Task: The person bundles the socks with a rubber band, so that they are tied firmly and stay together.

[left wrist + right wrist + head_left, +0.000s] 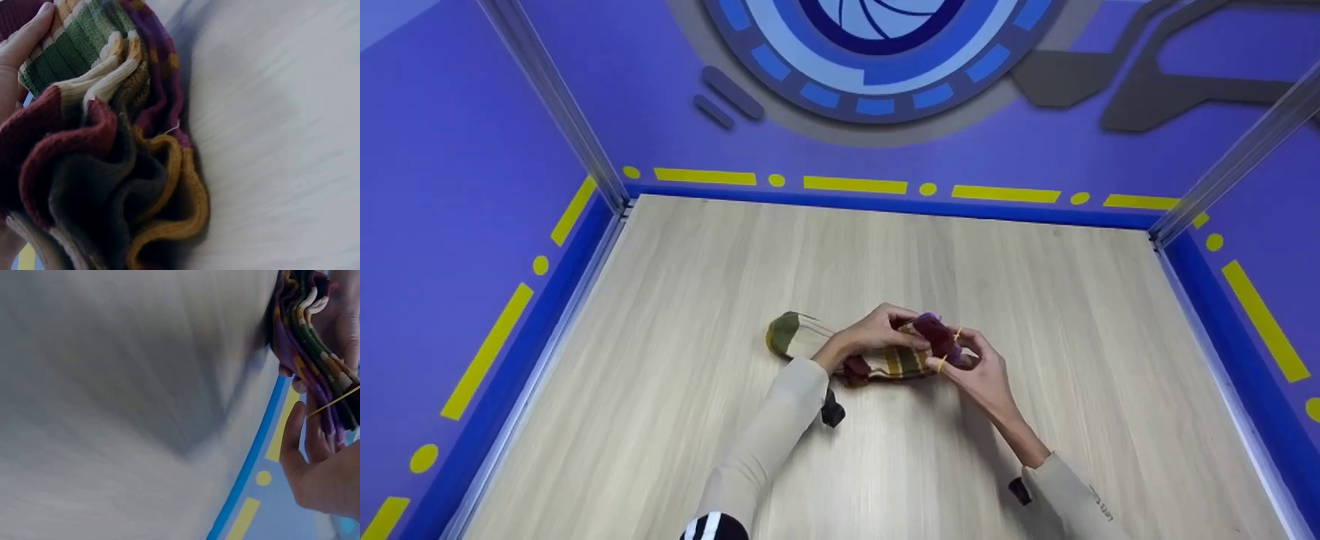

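A layered bundle of striped knit socks (907,363) lies across the middle of the table, its green-tipped end (784,333) to the left. My left hand (877,328) grips the bundle near its right end, thumb on top. In the left wrist view, the folded sock layers (84,140) show maroon, cream, green and mustard edges. My right hand (984,375) is at the bundle's maroon and purple end, with a thin yellow rubber band (942,364) looped on its thumb and fingers. In the right wrist view, the band (335,401) stretches across the sock ends.
The light wood table (697,262) is bounded by blue panels (885,161) with yellow dashes at the back and both sides. Metal posts (562,105) stand at the back corners. Small black pieces (832,411) hang at both sleeve cuffs.
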`<state>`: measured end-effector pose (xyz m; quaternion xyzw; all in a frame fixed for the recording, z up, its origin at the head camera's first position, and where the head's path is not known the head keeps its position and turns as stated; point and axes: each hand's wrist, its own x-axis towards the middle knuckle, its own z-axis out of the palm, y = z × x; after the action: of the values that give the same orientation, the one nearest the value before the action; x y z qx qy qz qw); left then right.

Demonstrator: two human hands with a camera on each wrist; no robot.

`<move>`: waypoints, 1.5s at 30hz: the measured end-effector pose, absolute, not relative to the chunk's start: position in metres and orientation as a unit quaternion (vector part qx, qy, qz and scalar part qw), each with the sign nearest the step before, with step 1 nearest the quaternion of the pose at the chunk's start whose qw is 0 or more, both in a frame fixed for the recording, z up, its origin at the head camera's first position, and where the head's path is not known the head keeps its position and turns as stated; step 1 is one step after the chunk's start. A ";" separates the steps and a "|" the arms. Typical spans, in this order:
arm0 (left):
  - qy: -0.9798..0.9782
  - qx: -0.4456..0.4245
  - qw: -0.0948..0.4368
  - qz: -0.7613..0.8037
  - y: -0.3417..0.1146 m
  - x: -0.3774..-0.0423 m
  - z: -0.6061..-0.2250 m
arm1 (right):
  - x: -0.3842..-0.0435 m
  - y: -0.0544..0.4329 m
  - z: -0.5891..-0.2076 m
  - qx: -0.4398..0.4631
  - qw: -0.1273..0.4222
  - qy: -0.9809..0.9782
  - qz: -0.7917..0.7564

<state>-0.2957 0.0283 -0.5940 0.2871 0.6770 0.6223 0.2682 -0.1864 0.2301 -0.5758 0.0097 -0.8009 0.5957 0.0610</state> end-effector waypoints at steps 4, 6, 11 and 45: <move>0.680 0.280 0.252 0.630 0.030 -0.295 -0.595 | -0.185 0.226 -0.565 -0.004 0.081 -0.816 0.572; 0.682 0.278 0.249 0.629 0.031 -0.295 -0.596 | -0.184 0.225 -0.558 -0.005 0.086 -0.818 0.569; 0.693 0.280 0.253 0.615 0.031 -0.294 -0.596 | -0.185 0.227 -0.555 0.013 0.082 -0.830 0.551; 0.780 0.334 0.212 0.484 0.015 -0.289 -0.599 | -0.199 0.244 -0.575 0.164 0.067 -0.893 0.413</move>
<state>-0.2888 0.0148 -0.5994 0.3344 0.7800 0.4844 0.2125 -0.1991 0.2443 -0.5749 0.1638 -0.8933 0.4132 0.0669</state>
